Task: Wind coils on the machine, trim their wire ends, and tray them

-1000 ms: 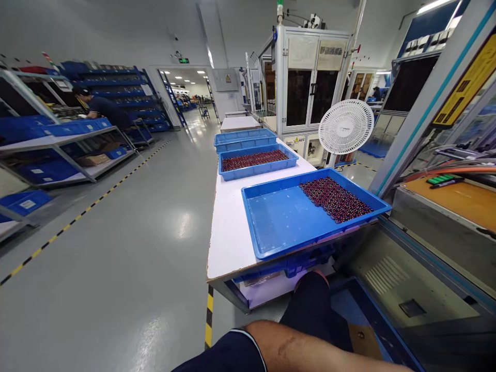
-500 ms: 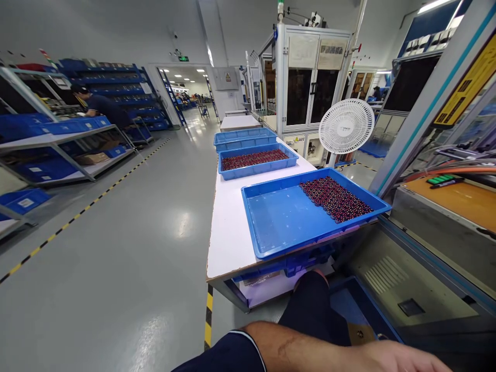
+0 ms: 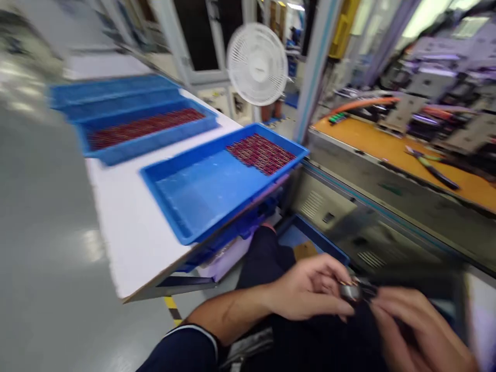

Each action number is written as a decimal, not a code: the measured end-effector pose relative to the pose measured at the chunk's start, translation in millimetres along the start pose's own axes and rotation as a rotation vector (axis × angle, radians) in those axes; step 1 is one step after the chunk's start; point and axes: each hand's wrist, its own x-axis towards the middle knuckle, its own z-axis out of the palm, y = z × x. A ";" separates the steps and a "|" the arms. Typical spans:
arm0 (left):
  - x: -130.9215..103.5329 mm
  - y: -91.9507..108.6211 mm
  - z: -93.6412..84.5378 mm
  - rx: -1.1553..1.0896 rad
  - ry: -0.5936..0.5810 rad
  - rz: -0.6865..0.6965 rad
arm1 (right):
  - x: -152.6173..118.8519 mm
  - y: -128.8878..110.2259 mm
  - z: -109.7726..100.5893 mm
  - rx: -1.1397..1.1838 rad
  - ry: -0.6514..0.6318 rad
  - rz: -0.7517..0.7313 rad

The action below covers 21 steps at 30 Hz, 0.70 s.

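Over my lap, my left hand [image 3: 310, 292] pinches a small silvery metal cylinder [image 3: 350, 292] with copper-coloured bits at its end. Right beside it, my right hand [image 3: 422, 325] has its fingers pressed together close to the cylinder. Something dark and blurred lies between the two, and what the right fingers hold cannot be made out. Ahead on the table, a blue tray [image 3: 194, 188] carries many small dark red parts [image 3: 263, 153] packed at its far right end.
Another blue tray [image 3: 155, 139] of red parts stands further back on the white table [image 3: 127, 227]. A white fan [image 3: 258, 64] is behind. To the right, an orange work surface [image 3: 349, 132] bears cables and pliers [image 3: 432, 168]. A blue bin [image 3: 321, 237] sits low near my knee.
The view has swung right and down, with blur. My left hand, earlier cut off at the lower edge, now shows with the metal cylinder, and my right hand has come into view.
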 end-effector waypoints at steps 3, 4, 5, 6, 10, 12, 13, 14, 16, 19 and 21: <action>3.0 12.1 1.6 0.052 0.032 0.130 | 7.0 -5.1 -1.2 0.016 -0.013 0.047; 5.0 13.2 1.2 0.079 0.037 0.169 | 10.1 -4.8 0.5 0.037 -0.004 0.070; 6.8 13.4 1.1 0.105 0.038 0.205 | 12.6 -4.1 2.3 0.058 0.008 0.093; 8.2 13.0 1.4 0.131 0.041 0.236 | 13.9 -3.5 4.0 0.074 0.026 0.116; 11.3 9.9 3.1 0.184 0.066 0.314 | 8.9 -3.8 9.3 0.133 0.094 0.169; 12.8 9.3 2.7 0.219 0.079 0.323 | 4.7 -5.2 11.5 0.158 0.137 0.194; 13.6 9.3 2.1 0.249 0.086 0.326 | 3.3 -6.2 12.5 0.173 0.160 0.219; 14.4 9.4 1.5 0.281 0.093 0.328 | 2.5 -7.4 13.3 0.195 0.177 0.258; 15.6 9.4 0.2 0.329 0.107 0.328 | 2.4 -10.3 14.4 0.268 0.171 0.371; 16.9 8.1 -1.9 0.317 0.100 0.309 | 3.8 -13.6 15.2 0.476 0.104 0.578; 17.9 6.4 -3.4 0.299 0.091 0.302 | 3.6 -13.3 16.0 0.644 0.063 0.701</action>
